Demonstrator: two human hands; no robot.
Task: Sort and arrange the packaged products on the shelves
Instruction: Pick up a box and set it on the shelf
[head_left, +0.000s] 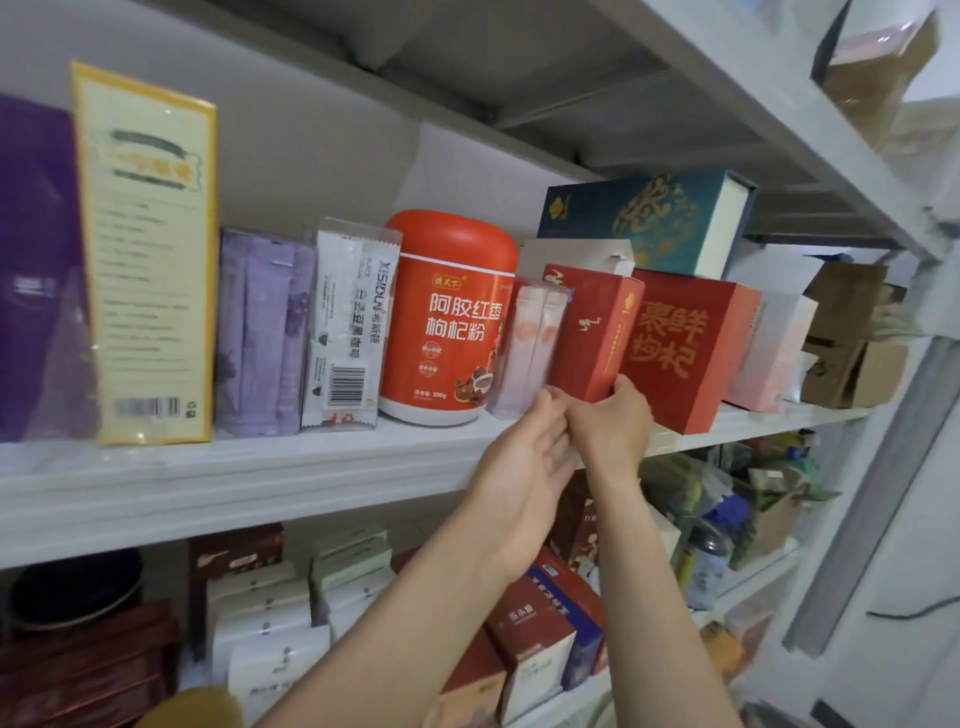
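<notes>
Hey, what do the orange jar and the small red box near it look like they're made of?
Orange jar: likely plastic, smooth, slightly glossy; moulded domed lid, soft highlights. Small red box: seemingly matte printed cardboard; crisp folded edges and corners.

White shelf (260, 467), red jar (447, 317) (upright), boxes (680, 343)

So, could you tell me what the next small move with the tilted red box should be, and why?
Probably stand the small red box upright and slide it back. It leans tilted in the gap between the pink sachet pack and the large red box. The right hand grips its lower edge, while the left hand touches the pack, seemingly steadying it.
</notes>
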